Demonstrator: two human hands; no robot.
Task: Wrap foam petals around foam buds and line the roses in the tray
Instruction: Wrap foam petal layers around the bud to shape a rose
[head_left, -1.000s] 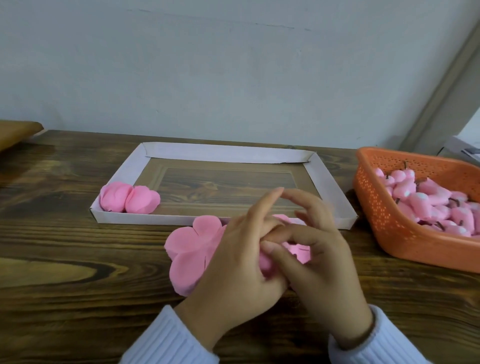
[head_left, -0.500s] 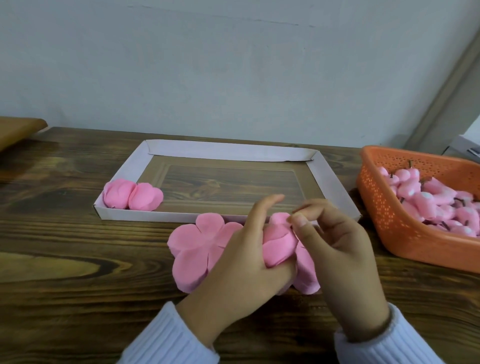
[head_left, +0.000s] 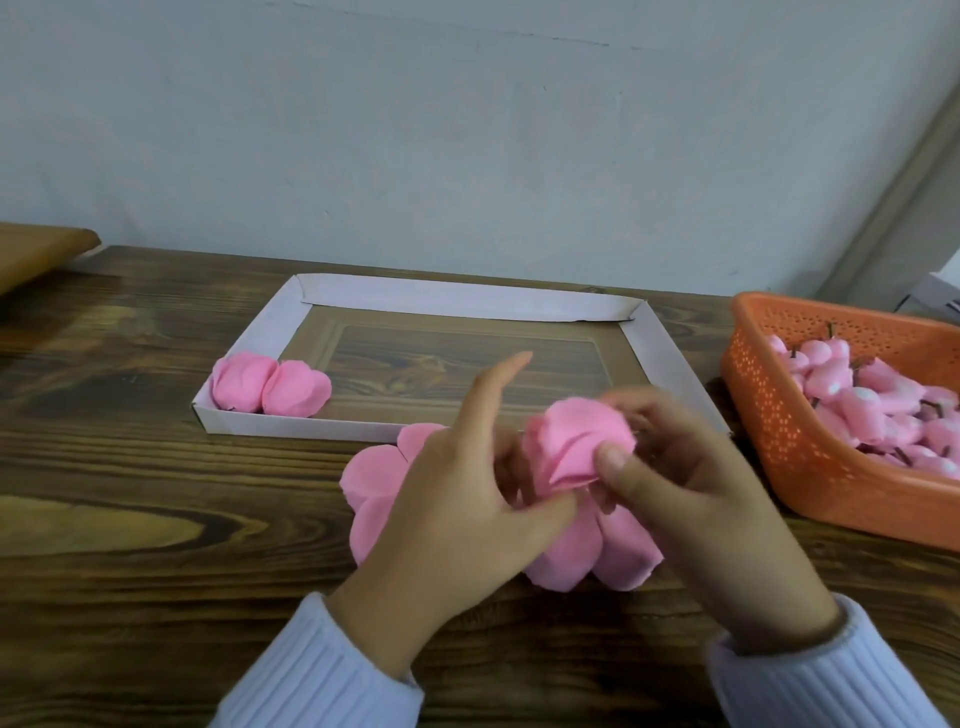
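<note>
Fingers (head_left: 615, 465) pinch the rose (head_left: 576, 439), left forefinger raised.

roses (head_left: 271, 389) pink | petals (head_left: 576, 449) pink | tray (head_left: 457, 296) white | basket (head_left: 779, 415) orange, perforated | table (head_left: 130, 493) dark woodgrain | sleeve (head_left: 322, 675) pale ribbed

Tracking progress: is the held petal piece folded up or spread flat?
Partly folded: upper petals curl into a cup between left hand and right hand; two lower petals hang open.
</note>
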